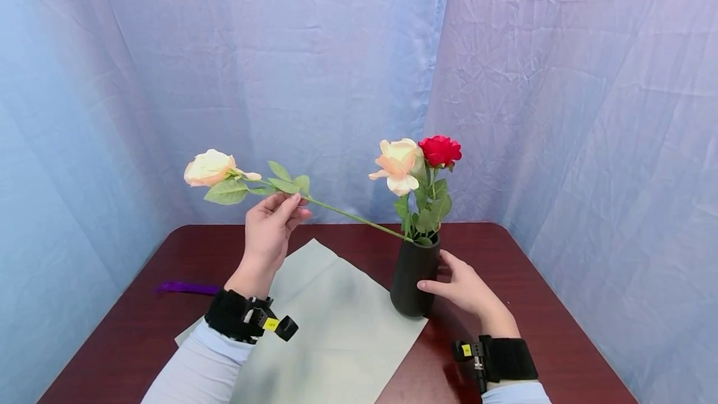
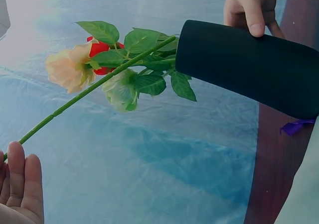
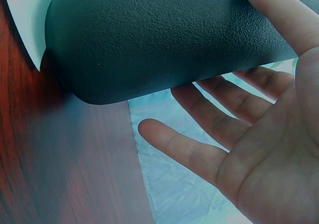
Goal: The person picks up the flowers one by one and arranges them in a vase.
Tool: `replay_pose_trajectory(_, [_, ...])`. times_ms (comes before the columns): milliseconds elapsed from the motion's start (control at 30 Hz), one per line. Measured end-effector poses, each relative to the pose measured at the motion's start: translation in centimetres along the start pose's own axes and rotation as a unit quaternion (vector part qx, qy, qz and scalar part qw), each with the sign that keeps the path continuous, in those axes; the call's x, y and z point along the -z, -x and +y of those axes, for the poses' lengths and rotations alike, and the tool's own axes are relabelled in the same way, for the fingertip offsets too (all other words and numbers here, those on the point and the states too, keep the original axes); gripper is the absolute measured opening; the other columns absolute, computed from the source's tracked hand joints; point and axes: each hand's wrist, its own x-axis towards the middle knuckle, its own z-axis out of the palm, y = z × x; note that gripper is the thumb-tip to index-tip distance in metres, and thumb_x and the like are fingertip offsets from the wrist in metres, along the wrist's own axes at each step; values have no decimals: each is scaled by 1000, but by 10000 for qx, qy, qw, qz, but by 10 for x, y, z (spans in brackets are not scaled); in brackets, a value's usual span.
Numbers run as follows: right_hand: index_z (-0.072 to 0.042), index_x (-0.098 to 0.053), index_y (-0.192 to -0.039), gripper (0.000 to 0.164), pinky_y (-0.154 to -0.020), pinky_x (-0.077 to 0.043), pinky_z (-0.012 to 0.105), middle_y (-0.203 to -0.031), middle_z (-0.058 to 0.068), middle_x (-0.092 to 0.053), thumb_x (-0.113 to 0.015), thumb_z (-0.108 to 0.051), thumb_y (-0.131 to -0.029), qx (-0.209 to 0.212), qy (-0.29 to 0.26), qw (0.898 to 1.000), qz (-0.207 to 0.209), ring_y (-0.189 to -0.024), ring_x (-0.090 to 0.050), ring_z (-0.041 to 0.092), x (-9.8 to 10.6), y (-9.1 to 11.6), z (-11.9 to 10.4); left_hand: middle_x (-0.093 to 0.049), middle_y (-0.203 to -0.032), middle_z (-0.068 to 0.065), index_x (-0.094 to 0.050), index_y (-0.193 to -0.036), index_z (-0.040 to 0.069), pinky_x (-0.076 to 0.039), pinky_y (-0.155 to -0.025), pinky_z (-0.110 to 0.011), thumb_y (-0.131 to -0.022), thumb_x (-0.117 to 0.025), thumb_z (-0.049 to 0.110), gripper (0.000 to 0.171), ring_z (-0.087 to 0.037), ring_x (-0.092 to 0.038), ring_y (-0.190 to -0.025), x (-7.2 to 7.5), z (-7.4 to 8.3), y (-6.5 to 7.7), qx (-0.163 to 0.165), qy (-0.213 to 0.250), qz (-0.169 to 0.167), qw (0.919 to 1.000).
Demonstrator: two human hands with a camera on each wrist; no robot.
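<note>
My left hand pinches the green stem of a cream-peach artificial rose between thumb and fingers, just below its leaves. The bloom points left, and the bare stem slants down to the right, its end at the rim of a black vase. My right hand holds that vase from the right, thumb in front and fingers around the far side. Out of the vase rise a peach rose, a red rose and, in the left wrist view, a pale green-white flower among leaves.
A pale green sheet of wrapping paper lies on the dark red-brown table, with the vase over its right corner. A purple ribbon lies to the left. Blue-lilac curtains surround the table.
</note>
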Motion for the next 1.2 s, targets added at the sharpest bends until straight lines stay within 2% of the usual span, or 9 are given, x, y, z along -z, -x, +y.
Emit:
replay_pose_trajectory(200, [-8, -39, -154, 85, -98, -50, 53, -145, 15, -53, -81, -41, -87, -9, -7, 10000, -1, -128, -55, 36, 0, 0, -1, -70, -94, -11, -68, -106, -5, -58, -85, -35, -96, -72, 12, 20, -18, -71, -75, -4, -3, 1, -97, 70, 34, 9999])
replay_pose_trajectory(467, [-7, -38, -154, 86, -98, -50, 53, -145, 16, -53, -81, -41, -88, 14, -15, 10000, -25, -128, -54, 37, 0, 0, 0, -71, -92, -10, -68, -102, -6, -58, -85, -38, -96, -72, 9, 17, -19, -71, -75, -12, -7, 4, -213, 28, -77, 9997])
replay_pose_trajectory(733, [-9, -39, -154, 86, -98, -50, 54, -145, 14, -53, -82, -40, -87, 32, -55, 10000, -12, -128, -54, 36, 0, 0, 0, -69, -87, -9, -68, -92, -3, -59, -83, -39, -95, -70, 2, 7, -19, -71, -72, -21, -11, 6, -203, 103, -103, 9997])
replay_pose_trajectory(1033, [-9, -39, -154, 85, -98, -50, 54, -146, 14, -53, -82, -40, -87, 26, -80, 10000, -23, -128, -54, 37, 0, 0, 1, -72, -93, -13, -68, -99, -7, -58, -85, -40, -95, -71, 4, 12, -19, -71, -74, -27, -16, 7, -201, -219, -199, 9994])
replay_pose_trajectory(1200, [-9, -39, -154, 85, -99, -49, 54, -147, 15, -52, -82, -39, -87, 31, -95, 9999, -26, -129, -54, 37, 0, 0, 0, -72, -92, -12, -70, -100, -5, -58, -84, -40, -94, -72, 3, 10, -21, -71, -74, -29, -17, 7, -364, -329, -258, 9985])
